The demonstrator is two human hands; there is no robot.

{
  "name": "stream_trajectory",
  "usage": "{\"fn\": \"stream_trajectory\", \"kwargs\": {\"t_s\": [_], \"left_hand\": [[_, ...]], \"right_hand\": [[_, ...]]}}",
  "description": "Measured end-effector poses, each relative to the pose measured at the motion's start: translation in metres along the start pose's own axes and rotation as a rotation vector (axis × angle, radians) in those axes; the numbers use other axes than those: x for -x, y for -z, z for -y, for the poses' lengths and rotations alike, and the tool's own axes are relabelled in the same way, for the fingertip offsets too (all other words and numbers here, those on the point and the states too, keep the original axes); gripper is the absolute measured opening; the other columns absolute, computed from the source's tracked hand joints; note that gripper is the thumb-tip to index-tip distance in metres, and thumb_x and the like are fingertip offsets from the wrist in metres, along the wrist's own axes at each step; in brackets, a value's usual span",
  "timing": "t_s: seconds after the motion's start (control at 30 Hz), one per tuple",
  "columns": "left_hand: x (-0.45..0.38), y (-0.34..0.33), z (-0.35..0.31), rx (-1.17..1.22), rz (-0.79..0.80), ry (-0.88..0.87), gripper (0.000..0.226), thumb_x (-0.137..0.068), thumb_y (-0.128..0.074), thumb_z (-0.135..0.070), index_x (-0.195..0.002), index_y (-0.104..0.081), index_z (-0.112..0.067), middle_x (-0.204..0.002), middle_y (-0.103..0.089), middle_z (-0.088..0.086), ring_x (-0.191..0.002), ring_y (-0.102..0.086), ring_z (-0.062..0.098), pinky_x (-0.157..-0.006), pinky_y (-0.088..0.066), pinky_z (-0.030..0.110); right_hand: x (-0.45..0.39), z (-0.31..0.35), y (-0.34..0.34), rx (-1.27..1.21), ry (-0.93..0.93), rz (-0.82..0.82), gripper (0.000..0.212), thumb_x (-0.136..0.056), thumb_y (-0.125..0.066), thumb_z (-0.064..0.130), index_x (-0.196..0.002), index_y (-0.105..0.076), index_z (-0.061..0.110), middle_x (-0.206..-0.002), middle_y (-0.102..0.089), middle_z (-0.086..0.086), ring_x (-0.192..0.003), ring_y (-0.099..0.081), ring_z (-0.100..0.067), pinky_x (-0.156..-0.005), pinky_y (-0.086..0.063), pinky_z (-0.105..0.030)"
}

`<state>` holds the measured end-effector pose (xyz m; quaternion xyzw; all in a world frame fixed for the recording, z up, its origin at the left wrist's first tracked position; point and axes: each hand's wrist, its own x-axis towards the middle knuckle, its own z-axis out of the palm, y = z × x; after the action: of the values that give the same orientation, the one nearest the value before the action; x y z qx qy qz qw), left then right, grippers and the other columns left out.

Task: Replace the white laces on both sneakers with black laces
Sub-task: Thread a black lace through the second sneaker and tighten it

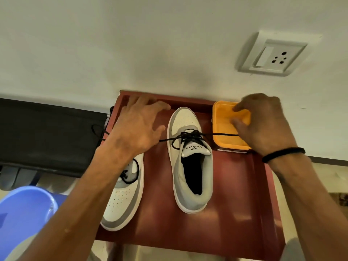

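While lying near the table's (235,194) far edge, sneaker (190,157) being tightened: both hands (137,127) (263,125) pulling black lace (222,134) ends taut sideways; soft, light cord, best gripping near tips.

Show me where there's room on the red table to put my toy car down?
Bare table lies to the right of the right sneaker, nearer than the orange box. Another strip runs along the near edge below both sneakers. It's crowded around the left sneaker, both hands and the stretched black lace.
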<state>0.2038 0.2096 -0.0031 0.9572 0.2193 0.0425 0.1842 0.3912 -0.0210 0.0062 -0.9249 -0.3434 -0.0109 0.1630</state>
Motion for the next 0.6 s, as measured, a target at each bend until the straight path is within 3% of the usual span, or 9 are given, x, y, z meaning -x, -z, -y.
{"fn": "stream_trajectory", "kwargs": {"t_s": [0.1, 0.2, 0.27, 0.37, 0.47, 0.6], "left_hand": [[0.002, -0.001, -0.013, -0.054, 0.067, -0.119, 0.055, -0.089, -0.077, -0.031, -0.141, -0.059, -0.037, -0.142, -0.049, -0.006, -0.137, -0.038, 0.02, -0.115, -0.037, 0.043], [0.001, -0.006, -0.016, 0.054, 0.192, -0.137, 0.039, -0.094, -0.073, -0.027, -0.132, -0.068, -0.031, -0.128, -0.066, -0.007, -0.122, -0.058, 0.014, -0.108, -0.047, 0.036], [0.0, -0.008, -0.016, 0.168, 0.26, -0.083, 0.028, -0.097, -0.067, -0.017, -0.122, -0.075, -0.027, -0.107, -0.075, -0.011, -0.097, -0.069, 0.006, -0.093, -0.057, 0.029], [0.0, -0.006, -0.018, 0.241, 0.294, -0.032, 0.034, -0.098, -0.055, -0.006, -0.113, -0.078, -0.026, -0.089, -0.071, -0.018, -0.081, -0.07, -0.001, -0.076, -0.051, 0.007], [0.002, -0.001, -0.016, 0.31, 0.38, -0.033, 0.036, -0.094, -0.06, -0.003, -0.116, -0.076, -0.028, -0.091, -0.072, -0.017, -0.084, -0.069, -0.002, -0.083, -0.056, 0.015], [0.003, -0.002, -0.013, 0.38, 0.437, 0.0, 0.037, -0.09, -0.078, -0.012, -0.122, -0.072, -0.03, -0.092, -0.075, -0.014, -0.088, -0.071, 0.0, -0.087, -0.058, 0.024]], "right_hand": [[0.006, 0.024, -0.002, -0.086, 0.219, 0.052, 0.022, -0.078, -0.086, 0.019, -0.099, -0.079, 0.016, -0.112, -0.074, -0.006, -0.113, -0.062, -0.034, -0.099, -0.046, -0.049], [0.009, 0.034, -0.011, -0.063, 0.3, 0.191, 0.014, -0.084, -0.08, 0.021, -0.098, -0.077, 0.021, -0.103, -0.076, 0.002, -0.107, -0.066, -0.027, -0.102, -0.045, -0.049], [0.009, 0.033, -0.014, -0.068, 0.29, 0.284, 0.017, -0.09, -0.074, 0.02, -0.106, -0.077, 0.022, -0.106, -0.076, 0.006, -0.105, -0.067, -0.018, -0.097, -0.045, -0.03], [0.01, 0.036, -0.009, -0.145, 0.254, 0.355, 0.021, -0.092, -0.069, 0.012, -0.109, -0.077, 0.021, -0.102, -0.077, 0.009, -0.097, -0.069, -0.006, -0.079, -0.043, -0.005], [0.009, 0.037, -0.005, -0.174, 0.239, 0.384, 0.023, -0.09, -0.067, 0.008, -0.105, -0.078, 0.021, -0.095, -0.076, 0.011, -0.087, -0.067, 0.001, -0.072, -0.041, 0.002], [0.008, 0.035, 0.0, -0.238, 0.231, 0.378, 0.024, -0.09, -0.066, 0.01, -0.102, -0.08, 0.025, -0.092, -0.076, 0.015, -0.084, -0.067, 0.001, -0.079, -0.049, -0.008]]}}
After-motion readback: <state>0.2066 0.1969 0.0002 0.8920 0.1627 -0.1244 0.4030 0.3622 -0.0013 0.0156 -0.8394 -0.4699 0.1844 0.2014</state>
